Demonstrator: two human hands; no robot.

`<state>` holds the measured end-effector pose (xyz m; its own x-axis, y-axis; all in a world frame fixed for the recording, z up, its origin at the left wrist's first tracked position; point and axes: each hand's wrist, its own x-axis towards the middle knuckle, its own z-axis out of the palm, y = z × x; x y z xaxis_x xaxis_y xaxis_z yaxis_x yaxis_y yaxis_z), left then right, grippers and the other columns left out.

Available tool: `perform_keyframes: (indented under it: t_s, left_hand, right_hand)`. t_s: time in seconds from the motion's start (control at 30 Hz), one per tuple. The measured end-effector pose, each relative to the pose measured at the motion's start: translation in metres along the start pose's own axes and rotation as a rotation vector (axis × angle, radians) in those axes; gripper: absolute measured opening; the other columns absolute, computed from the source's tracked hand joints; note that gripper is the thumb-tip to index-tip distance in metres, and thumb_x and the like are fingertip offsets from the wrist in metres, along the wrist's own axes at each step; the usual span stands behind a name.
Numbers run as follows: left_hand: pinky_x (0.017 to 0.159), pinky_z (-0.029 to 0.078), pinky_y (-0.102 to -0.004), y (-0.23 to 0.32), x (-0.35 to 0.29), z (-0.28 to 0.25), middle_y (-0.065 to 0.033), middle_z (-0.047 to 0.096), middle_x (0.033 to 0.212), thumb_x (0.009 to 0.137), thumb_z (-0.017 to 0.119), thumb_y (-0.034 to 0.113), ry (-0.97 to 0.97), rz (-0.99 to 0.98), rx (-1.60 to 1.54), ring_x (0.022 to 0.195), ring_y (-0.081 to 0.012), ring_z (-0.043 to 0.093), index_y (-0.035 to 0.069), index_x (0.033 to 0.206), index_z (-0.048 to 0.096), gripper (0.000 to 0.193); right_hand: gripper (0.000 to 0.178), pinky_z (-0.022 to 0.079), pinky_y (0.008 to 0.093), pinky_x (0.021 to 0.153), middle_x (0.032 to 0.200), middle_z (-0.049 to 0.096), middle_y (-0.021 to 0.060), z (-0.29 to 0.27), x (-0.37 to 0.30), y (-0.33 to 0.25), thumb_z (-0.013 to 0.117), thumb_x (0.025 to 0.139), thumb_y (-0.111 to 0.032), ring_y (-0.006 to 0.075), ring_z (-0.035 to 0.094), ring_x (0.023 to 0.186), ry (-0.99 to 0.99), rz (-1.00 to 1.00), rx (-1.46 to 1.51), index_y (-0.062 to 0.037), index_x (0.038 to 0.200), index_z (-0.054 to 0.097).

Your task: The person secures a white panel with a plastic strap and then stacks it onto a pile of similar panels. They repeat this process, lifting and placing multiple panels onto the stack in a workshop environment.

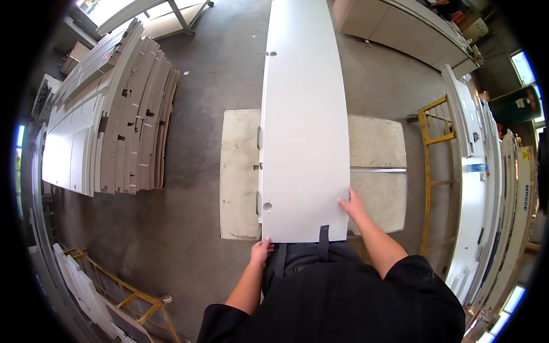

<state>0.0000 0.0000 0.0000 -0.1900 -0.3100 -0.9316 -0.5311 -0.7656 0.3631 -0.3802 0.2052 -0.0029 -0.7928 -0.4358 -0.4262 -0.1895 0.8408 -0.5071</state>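
A long white panel (306,114) stretches away from my waist, with round holes and notches along its left side. At the panel's near left corner, my left hand (262,250) is closed on the edge. My right hand (352,204) grips the right edge a little farther up, thumb on top and most fingers hidden beneath. Dark metal brackets (258,203) show along the left edge. A dark strap (324,234) from my clothing lies over the near edge. Under the panel, cream-coloured pads (241,177) stick out on both sides.
Tall stacks of panels (128,114) stand at the left. Yellow-framed carts (432,137) are at the right and lower left, the right one beside more white boards (472,171). A long stack (406,28) lies at the far right. Grey concrete floor (200,86) surrounds the pads.
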Motion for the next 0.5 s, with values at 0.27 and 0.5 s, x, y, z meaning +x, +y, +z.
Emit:
perform_keyframes:
  t_s: [0.27, 0.5]
  left_hand:
    - [0.068, 0.050, -0.0276, 0.016, 0.011, -0.008, -0.0085, 0.071, 0.088, 0.097, 0.064, 0.038, -0.042, 0.056, -0.022, 0.072, -0.0130, 0.061, -0.002, 0.103, 0.065, 0.041]
    - [0.061, 0.044, -0.0277, 0.021, 0.009, -0.009, -0.0044, 0.066, 0.082, 0.102, 0.053, 0.039, -0.004, 0.096, 0.234, 0.067, -0.0113, 0.058, 0.002, 0.100, 0.064, 0.038]
  right_hand:
    - [0.064, 0.051, 0.0406, 0.095, 0.120, 0.066, 0.0209, 0.023, 0.018, -0.001, 0.076, 0.081, -0.024, 0.0334, 0.065, 0.111, 0.118, -0.012, 0.216, 0.0009, 0.134, 0.053]
    - [0.046, 0.052, 0.0425, 0.092, 0.117, 0.067, 0.0215, -0.059, 0.061, 0.032, 0.071, 0.086, -0.028, 0.0350, 0.067, 0.104, 0.035, 0.172, 0.329, 0.0010, 0.120, 0.063]
